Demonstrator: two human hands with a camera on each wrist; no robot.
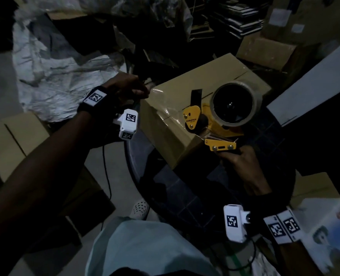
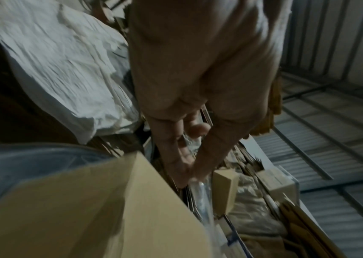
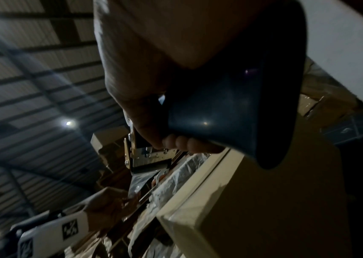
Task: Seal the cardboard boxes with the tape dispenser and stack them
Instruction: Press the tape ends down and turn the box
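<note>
left hand [image 1: 129, 87] pinches tape [image 1: 161, 96] off the box's [image 1: 185, 124] far corner; right hand [image 1: 242, 158] grips the tape dispenser [image 1: 214, 118] at its near edge.

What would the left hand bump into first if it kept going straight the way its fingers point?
Probably the brown cardboard box. The left hand points at its near top corner, pinching the clear tape strip there; depth is unclear in this dim light.

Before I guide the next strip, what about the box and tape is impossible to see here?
- Box contents: flaps closed, every view.
- Tape end by the left hand: blurred, clear film, left wrist view.
- Dispenser blade contact: dim, right hand blocks the right wrist view.
- Far box side: hidden, head view.
</note>
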